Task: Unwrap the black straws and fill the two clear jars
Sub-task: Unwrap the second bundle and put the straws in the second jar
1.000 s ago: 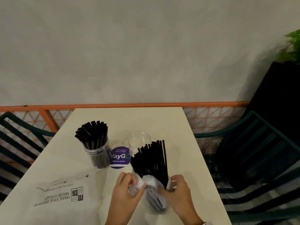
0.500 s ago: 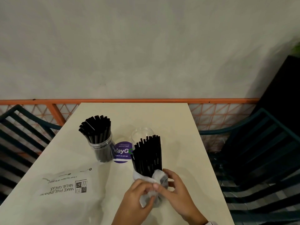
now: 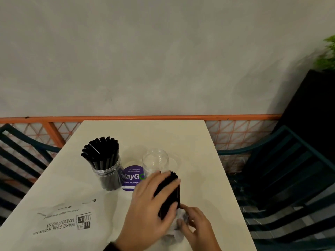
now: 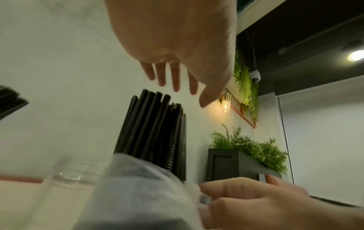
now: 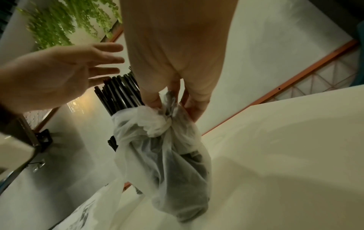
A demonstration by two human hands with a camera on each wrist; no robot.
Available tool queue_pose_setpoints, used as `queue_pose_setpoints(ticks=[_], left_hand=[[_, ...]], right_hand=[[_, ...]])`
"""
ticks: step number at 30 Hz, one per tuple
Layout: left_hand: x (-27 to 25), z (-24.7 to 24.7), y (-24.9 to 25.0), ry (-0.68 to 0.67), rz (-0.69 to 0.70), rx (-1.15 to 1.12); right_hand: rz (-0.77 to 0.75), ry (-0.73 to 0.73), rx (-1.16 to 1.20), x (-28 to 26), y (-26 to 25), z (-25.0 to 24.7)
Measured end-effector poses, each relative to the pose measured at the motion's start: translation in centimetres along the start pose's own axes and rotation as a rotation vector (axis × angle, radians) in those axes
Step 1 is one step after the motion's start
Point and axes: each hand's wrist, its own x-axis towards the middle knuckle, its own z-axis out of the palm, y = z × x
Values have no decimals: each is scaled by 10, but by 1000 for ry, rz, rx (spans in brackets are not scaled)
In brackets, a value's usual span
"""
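A bundle of black straws (image 3: 168, 192) stands on the white table (image 3: 145, 134), its lower end still inside a thin translucent plastic wrapper (image 3: 176, 232). My left hand (image 3: 154, 196) hovers over the straws (image 4: 155, 127) with straight, spread fingers (image 4: 175, 77) that grip nothing. My right hand (image 3: 194, 223) pinches the bunched top of the wrapper (image 5: 167, 147) beside the straws (image 5: 120, 93). Just behind the bundle stands an empty clear jar (image 3: 155, 161). A second clear jar (image 3: 107, 171), packed with black straws, stands to the left.
A flat white printed bag (image 3: 63, 220) lies at the near left of the table. A round purple sticker (image 3: 132, 178) sits between the jars. Dark slatted chairs (image 3: 282, 178) flank the table, and an orange railing (image 3: 145, 117) runs behind it.
My left hand has let go of the wrapper and risen over the straws with its fingers spread. The right hand keeps its pinch on the wrapper, which now sits lower on the bundle.
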Motion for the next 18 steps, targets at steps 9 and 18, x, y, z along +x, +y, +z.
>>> queue_pose_setpoints(ticks=[9,18], left_hand=[[21,29,-9,-11,98,47],[33,30,-4,-32,128,86]], right_hand=[[57,-32,-124,-17,10,16],[21,-42,-128,-27,12,32]])
